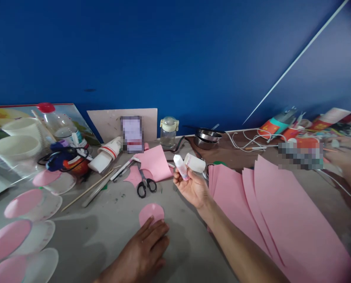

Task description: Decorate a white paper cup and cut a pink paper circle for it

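Observation:
My left hand rests on the grey table, its fingers stretched out and their tips on the lower edge of a round pink paper disc. Raised over the table, my right hand is closed around a small white and pink glue stick, its rounded white end pointing up. Just behind it lies a white paper cup on its side. Black-handled scissors lie beyond the disc, beside cut pink paper scraps.
Long pink paper sheets fan out on the right. Paper cups with pink discs line the left side. Farther back stand a phone, a lidded jar and metal bowls. Another person's hand shows at right.

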A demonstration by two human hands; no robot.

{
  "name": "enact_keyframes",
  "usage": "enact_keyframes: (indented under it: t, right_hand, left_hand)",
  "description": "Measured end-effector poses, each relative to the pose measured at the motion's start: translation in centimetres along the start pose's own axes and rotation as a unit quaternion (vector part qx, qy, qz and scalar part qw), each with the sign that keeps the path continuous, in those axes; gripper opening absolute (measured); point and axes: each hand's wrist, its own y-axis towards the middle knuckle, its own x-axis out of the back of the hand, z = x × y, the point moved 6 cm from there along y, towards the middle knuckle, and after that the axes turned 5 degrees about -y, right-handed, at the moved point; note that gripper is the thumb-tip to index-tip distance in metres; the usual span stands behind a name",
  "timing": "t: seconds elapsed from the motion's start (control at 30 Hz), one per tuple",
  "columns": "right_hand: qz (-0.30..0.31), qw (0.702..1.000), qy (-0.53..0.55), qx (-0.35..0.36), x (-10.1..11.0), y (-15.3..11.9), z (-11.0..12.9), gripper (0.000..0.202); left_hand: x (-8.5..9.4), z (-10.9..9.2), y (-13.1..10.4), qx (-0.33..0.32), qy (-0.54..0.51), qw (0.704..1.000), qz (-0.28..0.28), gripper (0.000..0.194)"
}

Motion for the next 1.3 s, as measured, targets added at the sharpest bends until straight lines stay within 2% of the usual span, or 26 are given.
enact_keyframes:
  t: [0.1, 0.17, 0.23, 0.33, 0.43, 0.5, 0.6, 0.7, 0.83, 0.93, 1.03, 1.1, 1.3]
  right_hand:
    - [0.012, 0.999, 0.026, -0.032, -0.1, 0.0, -0.4, 0.024]
    - [0.024, 0.999, 0.010, -0.039, -0.3, -0.1, -0.5, 0.028]
    - [0.042, 0.998, -0.027, -0.030, -0.8, -0.3, -0.4, 0.033]
    - [0.074, 0.994, -0.080, -0.004, -1.5, -0.8, -0.3, 0.040]
    - [0.086, 0.985, -0.146, 0.039, -1.9, -1.1, -0.2, 0.041]
    - [0.069, 0.965, -0.241, 0.079, -1.8, -1.2, -0.1, 0.035]
    - [0.016, 0.899, -0.415, 0.141, -1.6, -1.5, 0.5, 0.023]
    - [-0.004, 0.844, -0.510, 0.167, -1.9, -1.8, 0.9, 0.017]
    - [-0.007, 0.825, -0.536, 0.178, -2.1, -2.0, 1.2, 0.018]
    - [-0.018, 0.816, -0.543, 0.195, -2.1, -2.0, 1.6, 0.016]
    - [0.005, 0.807, -0.554, 0.204, -2.4, -2.0, 1.6, 0.011]
    - [0.019, 0.793, -0.576, 0.197, -2.6, -2.0, 1.3, 0.009]
    - [0.053, 0.727, -0.658, 0.187, -2.7, -2.1, -0.3, 0.016]
  left_hand:
    - [1.3, 0.5, -0.3, 0.006, -0.019, 0.996, -0.085, 0.029]
    - [2.1, 1.9, -0.7, 0.063, -0.017, 0.986, -0.154, 0.030]
    - [2.6, 4.0, -1.4, 0.156, -0.006, 0.966, -0.208, 0.026]
    - [2.5, 6.5, -2.2, 0.254, 0.024, 0.940, -0.226, 0.024]
    - [2.2, 7.4, -2.4, 0.284, 0.036, 0.933, -0.219, 0.022]
    - [2.1, 7.5, -2.4, 0.292, 0.037, 0.930, -0.220, 0.017]
    - [1.8, 7.6, -2.2, 0.310, 0.035, 0.923, -0.225, 0.011]
    - [1.8, 8.0, -2.0, 0.330, 0.011, 0.916, -0.226, 0.011]
    - [2.3, 8.2, -1.7, 0.338, -0.056, 0.912, -0.225, 0.018]
    - [3.2, 7.9, -1.9, 0.319, -0.120, 0.901, -0.267, 0.020]
    - [4.2, 7.9, -2.8, 0.313, -0.161, 0.868, -0.350, 0.017]
    - [4.6, 8.1, -3.5, 0.334, -0.176, 0.839, -0.391, 0.015]
    - [4.4, 9.0, -4.0, 0.397, -0.285, 0.774, -0.402, 0.022]
